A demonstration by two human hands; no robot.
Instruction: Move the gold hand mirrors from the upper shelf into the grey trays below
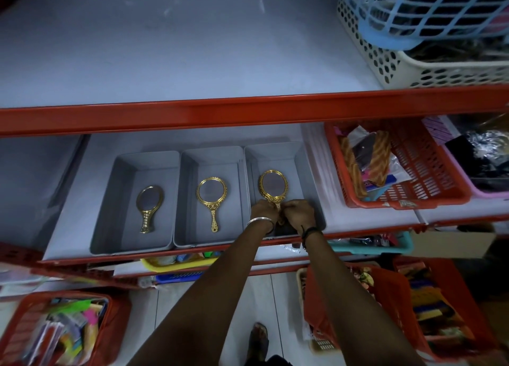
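Note:
Three grey trays stand side by side on the lower shelf: the left tray (121,173), the middle tray (190,170) and the right tray (303,162). A small gold hand mirror (148,206) lies in the left tray. A rounder gold mirror (211,197) lies in the middle tray. A third, oval gold mirror (273,185) is inside the right tray, its head pointing away from me. My left hand (265,208) and my right hand (298,212) both grip its handle, which they mostly hide. The upper shelf (165,57) shows no mirrors.
Blue and white baskets (429,43) sit at the upper shelf's right end. A red basket (396,167) of combs stands right of the trays, with a pink one beyond. Red crates (60,327) of goods sit on the floor at both sides, my foot between them.

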